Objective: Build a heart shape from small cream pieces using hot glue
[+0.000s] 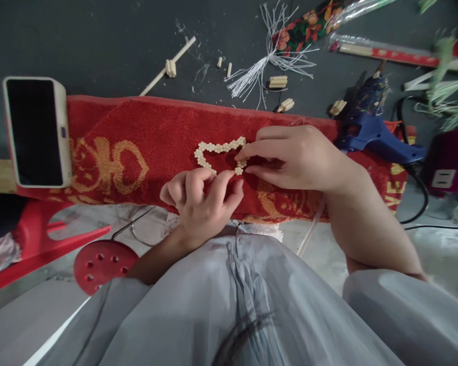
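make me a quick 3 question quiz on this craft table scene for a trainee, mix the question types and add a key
1. True or false: the white-edged rectangular phone lies with its black screen facing up.

2. Multiple choice: the outline of small cream flower-shaped pieces lies on
A) the bare grey tabletop
B) the red cloth towel with yellow-orange patterns
C) the phone

3. Fill in the blank: the blue plastic glue gun is nearer to the person's ____ hand.

Key:
1. True
2. B
3. right
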Demonstrator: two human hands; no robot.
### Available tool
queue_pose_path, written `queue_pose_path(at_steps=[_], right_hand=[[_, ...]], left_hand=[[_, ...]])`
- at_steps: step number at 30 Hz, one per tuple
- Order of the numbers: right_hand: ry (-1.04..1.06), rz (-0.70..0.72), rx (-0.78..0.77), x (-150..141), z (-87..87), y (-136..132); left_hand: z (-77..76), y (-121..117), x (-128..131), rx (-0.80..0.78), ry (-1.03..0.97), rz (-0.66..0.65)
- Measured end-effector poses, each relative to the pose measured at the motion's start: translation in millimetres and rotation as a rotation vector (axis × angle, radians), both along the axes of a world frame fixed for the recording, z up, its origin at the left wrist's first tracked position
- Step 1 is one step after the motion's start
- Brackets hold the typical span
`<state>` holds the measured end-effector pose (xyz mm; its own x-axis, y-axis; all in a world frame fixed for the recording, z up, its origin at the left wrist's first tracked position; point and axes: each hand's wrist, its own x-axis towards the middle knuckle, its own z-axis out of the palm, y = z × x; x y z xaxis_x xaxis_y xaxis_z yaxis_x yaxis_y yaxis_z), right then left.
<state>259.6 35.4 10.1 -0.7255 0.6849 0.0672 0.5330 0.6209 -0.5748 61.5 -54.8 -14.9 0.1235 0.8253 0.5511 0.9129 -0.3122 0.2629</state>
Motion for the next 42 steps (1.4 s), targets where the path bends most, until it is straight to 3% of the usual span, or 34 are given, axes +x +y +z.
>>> queue_pose_path(at_steps=[11,42], right_hand=[[-0.024,-0.006,0.065,-1,-3.4,-1],[-0.007,-0.036,-0.005,-11,3.8,-6]], left_hand=[[3.8,10,4,-0.029,0.010,-0.015],[-7.0,11,2,0.055,-0.036,-0.083]])
